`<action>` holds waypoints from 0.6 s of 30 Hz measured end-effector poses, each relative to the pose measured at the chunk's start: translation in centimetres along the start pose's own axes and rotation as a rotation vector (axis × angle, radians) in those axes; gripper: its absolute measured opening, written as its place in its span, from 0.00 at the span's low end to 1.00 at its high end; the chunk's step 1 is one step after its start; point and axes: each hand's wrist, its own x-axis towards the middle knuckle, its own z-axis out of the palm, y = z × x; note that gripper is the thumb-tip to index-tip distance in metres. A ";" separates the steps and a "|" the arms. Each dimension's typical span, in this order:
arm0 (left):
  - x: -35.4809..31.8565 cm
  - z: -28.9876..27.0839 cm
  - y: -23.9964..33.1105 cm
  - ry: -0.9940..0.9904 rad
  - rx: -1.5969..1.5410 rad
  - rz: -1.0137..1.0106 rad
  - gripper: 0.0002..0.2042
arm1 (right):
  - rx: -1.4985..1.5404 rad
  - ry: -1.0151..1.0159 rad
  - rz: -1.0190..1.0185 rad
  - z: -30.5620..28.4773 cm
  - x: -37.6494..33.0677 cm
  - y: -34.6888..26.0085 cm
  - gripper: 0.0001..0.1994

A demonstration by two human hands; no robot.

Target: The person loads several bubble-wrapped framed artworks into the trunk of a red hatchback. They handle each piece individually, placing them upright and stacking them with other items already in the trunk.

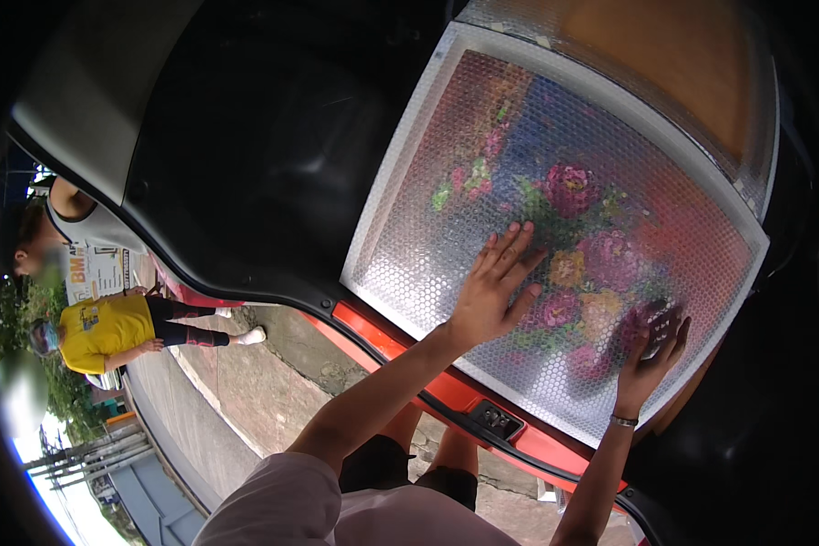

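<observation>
A framed flower painting (569,259) in a white frame, wrapped in clear bubble wrap, lies in the open back of a vehicle. My left hand (496,287) rests on the wrapped front near its middle, fingers stretched out and holding nothing. Farther right, near the frame's right edge, my right hand (651,364) has its fingers curled round a small dark object with light marks (662,326). What kind of thing it is I cannot make out. Beyond the painting's far edge is another bubble-wrapped piece with a brown surface (646,59).
Along the near side runs the vehicle's orange-red sill (396,350) with a dark latch (497,419). Black trim (246,173) borders the left. Outside, a person in a yellow shirt (109,330) stands by the road, with another in a grey sleeveless top (86,218).
</observation>
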 end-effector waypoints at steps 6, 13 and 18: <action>-17.0 0.1 6.0 -0.119 -0.176 -0.063 0.22 | -0.035 -0.281 0.018 -3.5 -16.0 -4.4 0.22; -31.9 -6.2 5.8 -0.113 -0.286 -0.040 0.22 | 0.044 -0.362 -0.132 -4.9 -22.8 -12.5 0.19; -48.8 -16.4 0.9 0.026 -0.182 -0.333 0.20 | 0.170 -0.232 -0.430 -6.4 -25.9 -27.6 0.17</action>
